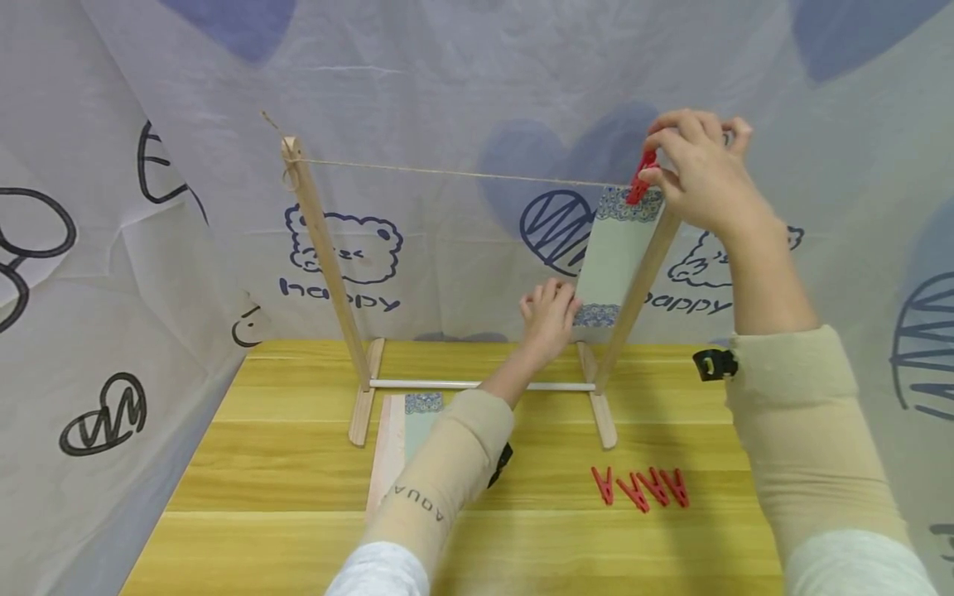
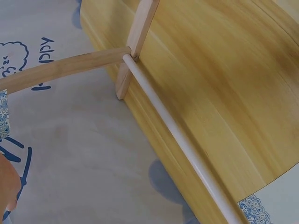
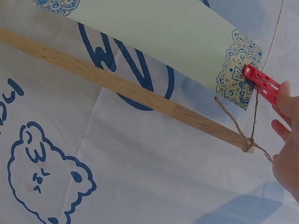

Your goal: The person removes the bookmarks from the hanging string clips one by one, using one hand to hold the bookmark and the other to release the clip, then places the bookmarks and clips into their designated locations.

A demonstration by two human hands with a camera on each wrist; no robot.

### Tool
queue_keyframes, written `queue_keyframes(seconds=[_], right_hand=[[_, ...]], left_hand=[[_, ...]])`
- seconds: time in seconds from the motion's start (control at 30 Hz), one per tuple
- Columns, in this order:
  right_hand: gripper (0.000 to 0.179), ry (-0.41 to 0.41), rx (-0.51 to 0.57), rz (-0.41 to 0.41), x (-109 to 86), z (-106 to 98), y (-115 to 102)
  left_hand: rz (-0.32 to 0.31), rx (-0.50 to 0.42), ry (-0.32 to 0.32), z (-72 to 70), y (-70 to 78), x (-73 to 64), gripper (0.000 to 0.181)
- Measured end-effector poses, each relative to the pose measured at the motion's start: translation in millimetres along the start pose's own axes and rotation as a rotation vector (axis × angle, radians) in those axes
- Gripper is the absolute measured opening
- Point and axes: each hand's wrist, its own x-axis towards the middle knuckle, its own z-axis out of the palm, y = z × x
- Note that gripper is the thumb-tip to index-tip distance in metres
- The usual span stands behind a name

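My right hand point(image 1: 701, 170) pinches a red clothespin point(image 1: 638, 184) between thumb and fingers at the right end of the twine line point(image 1: 447, 172). The clothespin's tip sits over the top edge of a pale green paper card point(image 1: 613, 261) with blue lace-patterned ends. In the right wrist view, the clothespin point(image 3: 261, 83) overlaps both the patterned end and the twine. The card hangs down beside the right wooden post point(image 1: 647, 277). My left hand point(image 1: 550, 319) is by the card's lower left edge, fingers loosely bent and nothing in them.
Several red clothespins point(image 1: 637, 490) lie on the wooden table point(image 1: 537, 530) at the right. More paper cards point(image 1: 387, 463) lie left of centre, partly under my left forearm. A white rod point(image 1: 425, 384) joins the feet of the two posts. Behind stands a printed cloth point(image 1: 440, 240).
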Motion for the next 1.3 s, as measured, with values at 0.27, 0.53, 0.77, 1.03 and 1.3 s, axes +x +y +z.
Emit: queue_keyframes(seconds=[0.27,0.53,0.77,1.03,1.3], right_hand=[[0.022,0.107,0.037,-0.025,-0.6,3.1,-2.8],[0.017,0.21,0.065,-0.031,-1.0,7.0,-4.7],[0.015,0.305,0.064,-0.062,-1.3,9.8,-4.4],[0.015,0.422,0.073,-0.103,-2.1,10.2,-3.8],[0.013,0.487,0.072,-0.125,-3.6,8.2,-5.9]], left_hand=[[0.022,-0.011,0.033,0.7,-2.4,-0.8,0.024],[0.023,-0.027,0.082,1.9,-5.6,-0.4,0.023],[0.037,-0.005,0.099,3.0,-5.8,-0.1,0.024],[0.039,-0.017,0.121,2.5,-5.7,0.3,0.024],[0.043,-0.026,0.126,2.2,-7.3,-1.7,0.023]])
